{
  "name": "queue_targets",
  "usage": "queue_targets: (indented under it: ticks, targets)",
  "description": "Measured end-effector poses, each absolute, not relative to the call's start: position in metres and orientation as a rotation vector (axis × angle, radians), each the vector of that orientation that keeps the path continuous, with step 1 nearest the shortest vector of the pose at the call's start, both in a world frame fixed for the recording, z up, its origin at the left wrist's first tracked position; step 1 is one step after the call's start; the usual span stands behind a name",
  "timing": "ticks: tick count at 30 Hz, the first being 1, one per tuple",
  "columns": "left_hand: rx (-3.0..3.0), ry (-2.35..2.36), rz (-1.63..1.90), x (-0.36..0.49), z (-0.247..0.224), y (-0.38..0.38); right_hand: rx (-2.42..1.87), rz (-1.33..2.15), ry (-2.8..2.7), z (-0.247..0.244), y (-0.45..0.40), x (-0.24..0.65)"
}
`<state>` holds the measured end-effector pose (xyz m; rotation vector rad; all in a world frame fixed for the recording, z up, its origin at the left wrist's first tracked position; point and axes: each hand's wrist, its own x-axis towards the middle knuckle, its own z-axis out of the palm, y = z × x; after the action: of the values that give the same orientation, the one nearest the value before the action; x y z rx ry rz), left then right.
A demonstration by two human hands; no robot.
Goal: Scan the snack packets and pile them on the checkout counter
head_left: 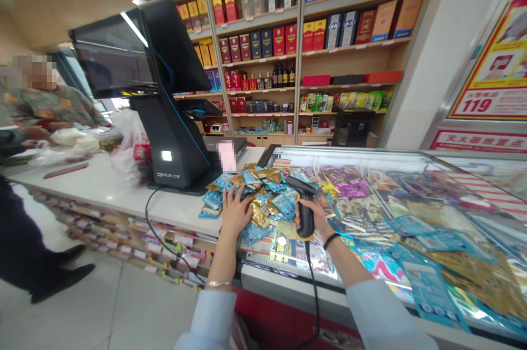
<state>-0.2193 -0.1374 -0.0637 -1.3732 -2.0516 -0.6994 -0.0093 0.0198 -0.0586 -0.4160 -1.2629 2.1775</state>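
A loose pile of small blue and gold snack packets [284, 201] lies where the white counter meets the glass display case. My left hand [235, 211] rests on the near left side of this pile, palm down, fingers spread over the packets and gripping none that I can see. Wrapped around the handle of a black and yellow barcode scanner [305, 218] is my right hand [319, 219]. The scanner's head is over the pile's right side, pointing left, and its cord hangs down in front of the case.
A checkout terminal [173, 146] stands left of the pile, near a white plastic bag [127, 146]. More packets [432, 284] lie on the glass case [370, 155] at right. Another person [49, 103] is across the counter [99, 196]. Shelves of boxes [263, 45] line the back.
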Motion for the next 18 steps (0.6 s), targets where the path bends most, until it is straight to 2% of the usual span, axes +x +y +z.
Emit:
queue_targets:
  ticks: [18]
  targets:
    - [-1.44,-2.157,-0.686,-0.215,-0.067,-0.132,-0.425,2.143,-1.146,-0.048,0.014,-0.003]
